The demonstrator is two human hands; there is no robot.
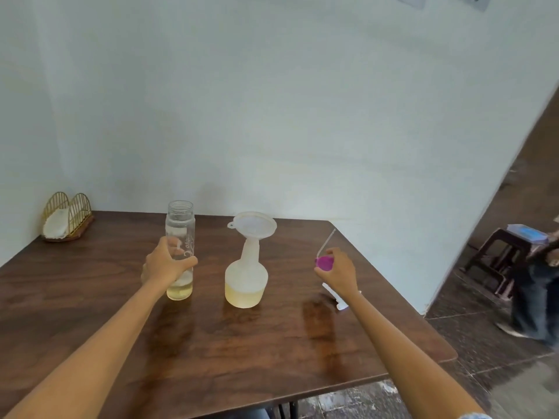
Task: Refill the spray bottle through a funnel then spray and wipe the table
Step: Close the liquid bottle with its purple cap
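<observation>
Yellowish liquid sits low in the spray bottle, funnel seated; your left hand grips the clear bottle, your right hand the purple sprayer head. Spraying and wiping remain.

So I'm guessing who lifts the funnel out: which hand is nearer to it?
Left, narrowly. The left hand grips the clear bottle just left of the funnel; the right hand holds the purple sprayer head farther off to its right.

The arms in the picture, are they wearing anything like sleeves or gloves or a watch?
Both arms are bare from wrist to past the elbow. The left hand and right hand wear no gloves, and no watch or bracelet shows. Only a scrap of light blue patterned sleeve peeks in at the bottom edge, on the right arm.
</observation>
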